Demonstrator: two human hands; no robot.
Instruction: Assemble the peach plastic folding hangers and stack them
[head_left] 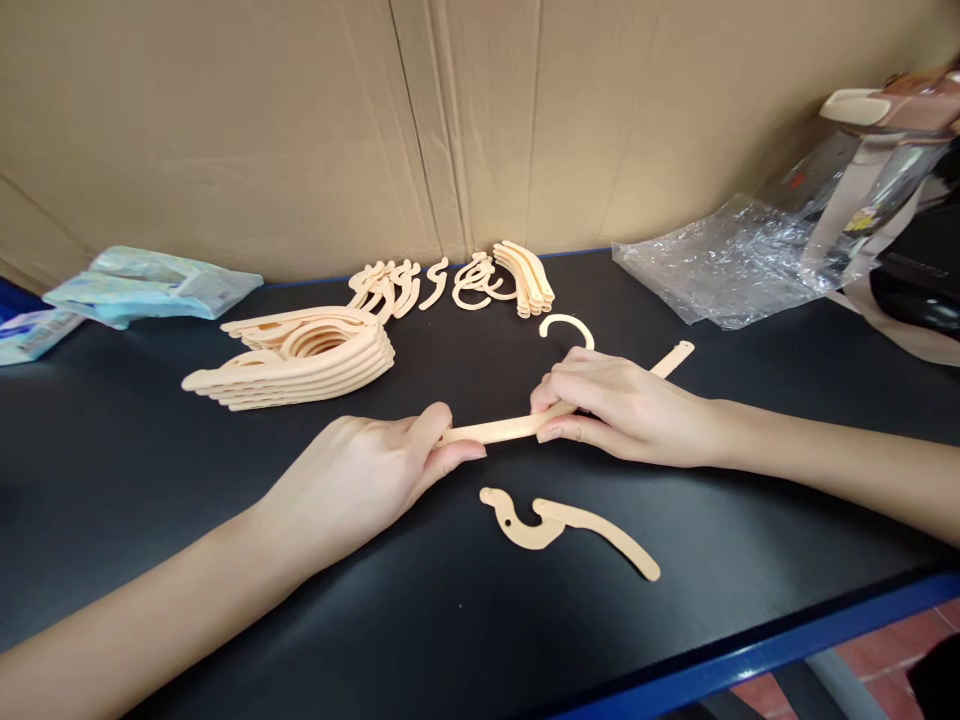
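Between my two hands is a cream plastic folding hanger (504, 430), its hook curving up beyond my right hand and one arm sticking out past it to the right. My left hand (367, 465) pinches the hanger's left arm near its end. My right hand (619, 410) is closed around the middle, where fingers cover the joint. On the table just below my hands lies a separate hanger piece (525, 530), a curved hook-like part with an arm. To the left sits a stack of folded hangers (300, 365).
Along the back of the black table (315, 620) lie loose curved pieces (405, 290), hook pieces (472, 285) and a pile of hanger arms (526, 277). Tissue packs (150, 285) are at left. A clear plastic bag (727, 260) and a bottle (877, 170) stand at right, before a cardboard wall (262, 130).
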